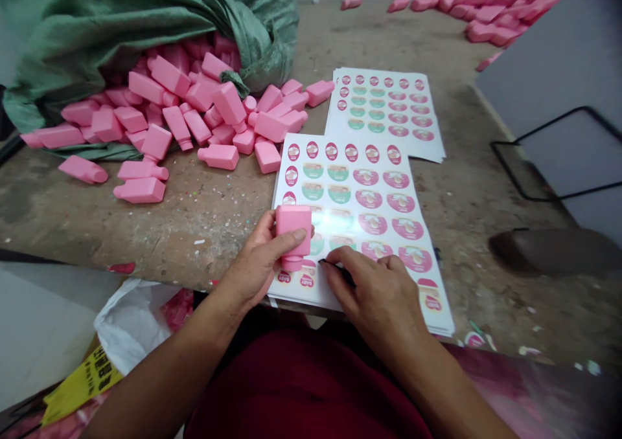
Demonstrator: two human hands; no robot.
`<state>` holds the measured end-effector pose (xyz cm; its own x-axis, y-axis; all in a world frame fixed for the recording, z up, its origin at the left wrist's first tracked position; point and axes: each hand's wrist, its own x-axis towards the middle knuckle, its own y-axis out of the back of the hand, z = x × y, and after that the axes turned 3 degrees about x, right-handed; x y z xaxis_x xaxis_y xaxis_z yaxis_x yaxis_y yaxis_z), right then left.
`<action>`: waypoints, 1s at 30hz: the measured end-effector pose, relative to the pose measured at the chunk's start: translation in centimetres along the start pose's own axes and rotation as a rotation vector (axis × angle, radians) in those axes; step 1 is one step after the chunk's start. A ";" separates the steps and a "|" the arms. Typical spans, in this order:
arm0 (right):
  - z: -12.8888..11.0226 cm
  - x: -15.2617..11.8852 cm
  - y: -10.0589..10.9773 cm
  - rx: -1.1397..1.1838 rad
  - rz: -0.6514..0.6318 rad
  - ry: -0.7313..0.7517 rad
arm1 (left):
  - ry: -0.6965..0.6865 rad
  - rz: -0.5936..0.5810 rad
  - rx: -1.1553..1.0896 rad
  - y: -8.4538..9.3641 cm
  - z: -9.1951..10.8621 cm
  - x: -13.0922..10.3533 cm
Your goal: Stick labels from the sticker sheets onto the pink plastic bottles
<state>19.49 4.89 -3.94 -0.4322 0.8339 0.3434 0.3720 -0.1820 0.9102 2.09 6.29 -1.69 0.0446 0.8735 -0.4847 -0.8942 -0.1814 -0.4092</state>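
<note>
My left hand [264, 256] is closed round a pink plastic bottle [293, 225], its neck pointing toward me and the thumb lying across its face. Beneath it lies a white sticker sheet [318, 291] printed with rows of pink and green oval labels. Over the lower part of that sheet is my right hand [372, 287], fingers curled round a thin dark tool whose tip shows near the bottle neck. What kind of tool it is I cannot make out. A second stack of sticker sheets [389, 125] lies partly under the first, farther back.
A green sack [121, 18] at the back left spills pink bottles [165, 76] onto the worktable [204, 222]. More bottles [495, 11] are heaped at the back right. A grey panel [558, 96] with a black wire frame stands at right. Below left hangs a white plastic bag [129, 326].
</note>
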 end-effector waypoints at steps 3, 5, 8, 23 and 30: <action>0.1 0.1 0.0 0.067 -0.024 -0.039 | 0.001 -0.010 -0.014 0.0 -0.1 0.0; 0.3 0.1 0.0 0.139 -0.057 -0.083 | 0.001 -0.009 -0.034 0.1 -0.2 0.1; 0.6 0.1 0.1 0.248 -0.090 -0.144 | 0.003 0.000 -0.076 0.3 -0.4 0.3; 0.2 0.9 -0.1 0.339 -0.138 -0.335 | 0.033 0.026 -0.208 0.4 0.1 0.5; 1.1 1.8 2.7 1.036 -0.158 -0.626 | -0.026 0.025 -0.034 0.1 -0.2 -0.3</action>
<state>20.65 6.51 -1.13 -0.1678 0.9682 -0.1854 0.9536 0.2071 0.2184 2.12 5.93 -1.78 0.0108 0.8799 -0.4750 -0.8791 -0.2181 -0.4239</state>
